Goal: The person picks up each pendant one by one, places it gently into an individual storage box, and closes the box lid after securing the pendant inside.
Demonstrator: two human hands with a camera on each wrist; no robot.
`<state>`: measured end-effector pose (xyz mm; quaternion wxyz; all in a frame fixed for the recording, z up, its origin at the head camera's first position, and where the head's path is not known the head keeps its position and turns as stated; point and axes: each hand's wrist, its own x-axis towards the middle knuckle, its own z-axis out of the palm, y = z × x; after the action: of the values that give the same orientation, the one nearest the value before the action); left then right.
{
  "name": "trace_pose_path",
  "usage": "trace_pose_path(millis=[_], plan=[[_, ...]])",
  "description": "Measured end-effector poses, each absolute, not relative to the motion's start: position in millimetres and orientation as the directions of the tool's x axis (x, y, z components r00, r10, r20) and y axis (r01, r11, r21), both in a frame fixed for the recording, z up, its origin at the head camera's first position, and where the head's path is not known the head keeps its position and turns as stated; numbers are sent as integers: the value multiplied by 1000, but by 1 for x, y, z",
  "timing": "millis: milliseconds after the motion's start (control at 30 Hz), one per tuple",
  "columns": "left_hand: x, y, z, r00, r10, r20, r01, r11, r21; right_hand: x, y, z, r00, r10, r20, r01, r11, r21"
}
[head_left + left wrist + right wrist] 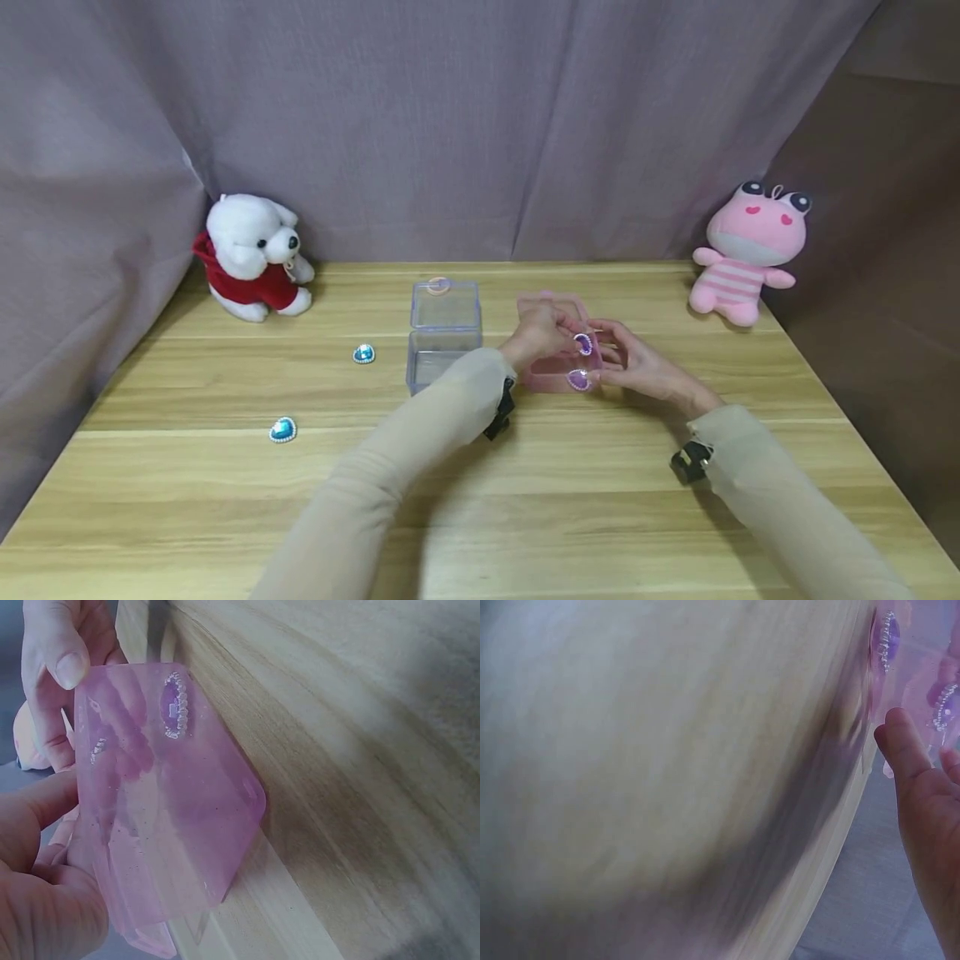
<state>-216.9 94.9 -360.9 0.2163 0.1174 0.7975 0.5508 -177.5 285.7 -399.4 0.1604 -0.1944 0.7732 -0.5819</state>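
purple heart gem (583, 343) pinched by the left hand (542, 332) at the pink box (546, 387)

the purple heart gem, edged with small pale beads, is held on a tilt by the fingertips of the left hand, between the two hands and at the right side of the pink box; whether it sits below the rim cannot be told. the pink box is placed under the left hand, with its lid (532, 302) opened away on the far side. its right side is gripped by the right hand (636, 367), with the thumb set at the near corner and the fingers bent farther along. just beside that thumb, a second purple gem (578, 380) is seen through the pink wall in the left wrist view.

to the left of the left hand, a clear box (444, 340) is stood on the desk (570, 517) with its lid raised; it is partly hidden by the left sleeve (412, 454). farther left of the hands, a blue gem (363, 354) is laid near the clear box, and another blue gem (282, 429) is laid farther out and closer to the person. well beyond the left hand, a white plush dog (243, 237) is seated, dressed in red. beyond the right hand, to its right, a pink striped plush frog (735, 282) is propped upright.
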Motion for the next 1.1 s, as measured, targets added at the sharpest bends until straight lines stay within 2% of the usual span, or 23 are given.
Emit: trace_pose_path(millis=[200, 500, 767, 900, 1100], plan=[[-220, 97, -365, -894, 428, -135, 100, 484, 870, -176, 285, -398, -881, -471, -35, -113, 282, -953], [-219, 101, -367, -890, 452, -67, 256, 615, 745, -175, 284, -396, -880, -473, -44, -104, 282, -954], [-218, 105, -371, -882, 465, -81, 283, 658, 697, -175, 284, -396, -883, -467, -54, -92, 285, -954], [-217, 106, -371, -881, 465, -89, 314, 714, 625, -175, 284, -396, -883, -467, -48, -96, 279, -956], [-216, 107, -371, -891, 438, -115, 290, 747, 598, -175, 284, -397, -882, -468, -51, -93, 280, -956]])
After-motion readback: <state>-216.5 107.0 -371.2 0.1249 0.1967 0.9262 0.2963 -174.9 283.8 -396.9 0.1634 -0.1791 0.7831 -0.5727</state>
